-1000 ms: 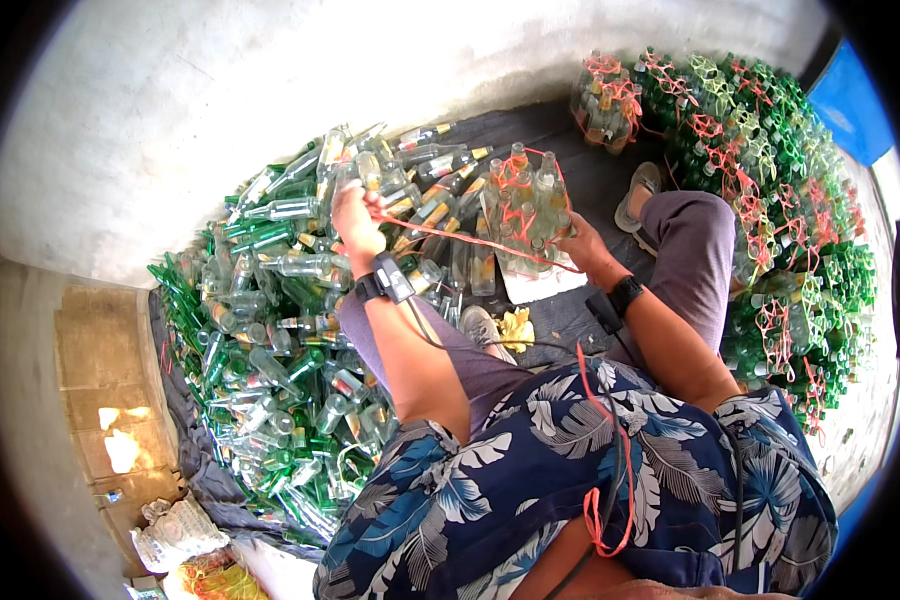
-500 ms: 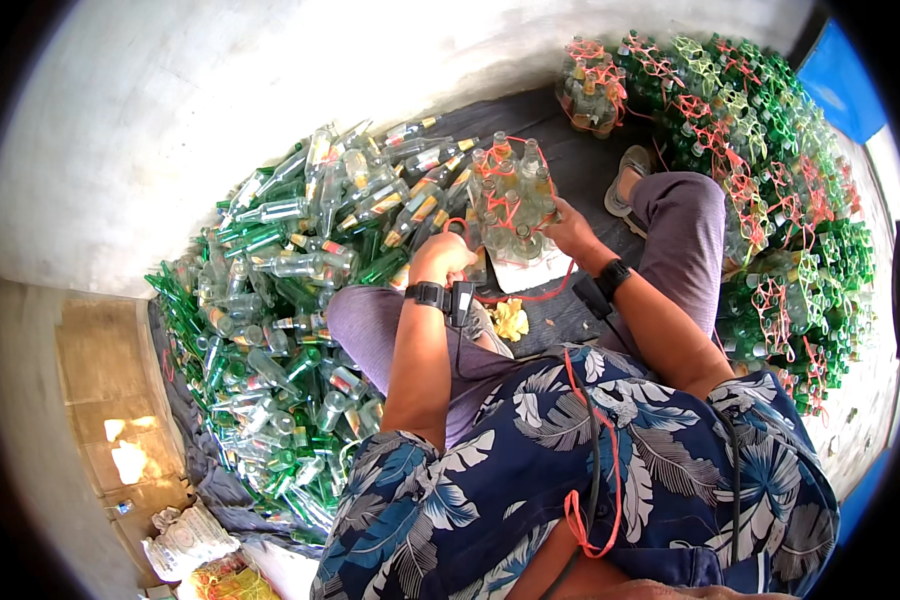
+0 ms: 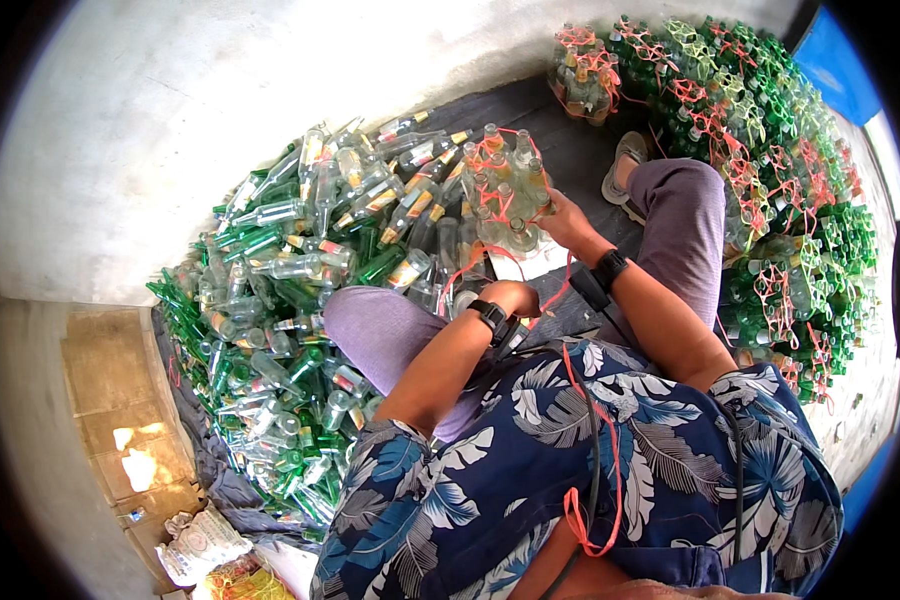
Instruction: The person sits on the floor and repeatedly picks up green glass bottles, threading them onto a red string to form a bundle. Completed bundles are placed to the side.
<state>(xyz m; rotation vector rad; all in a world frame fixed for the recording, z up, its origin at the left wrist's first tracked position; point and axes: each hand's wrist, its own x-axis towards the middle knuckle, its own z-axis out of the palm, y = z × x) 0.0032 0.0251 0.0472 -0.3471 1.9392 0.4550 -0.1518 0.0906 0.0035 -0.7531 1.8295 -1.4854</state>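
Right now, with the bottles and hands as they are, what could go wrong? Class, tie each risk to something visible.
The upright bundle of clear bottles has the right hand at its side; an uneven pull might tip it.
The red string curves loosely near the left hand, so it could snag.
Loose bottles are heaped beside the left knee; a bump might send some rolling.

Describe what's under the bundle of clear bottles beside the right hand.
A white piece shows at the near edge of the bundle, apparently beneath it, over the dark sheet. The bundle covers the rest, so its full shape cannot be seen.
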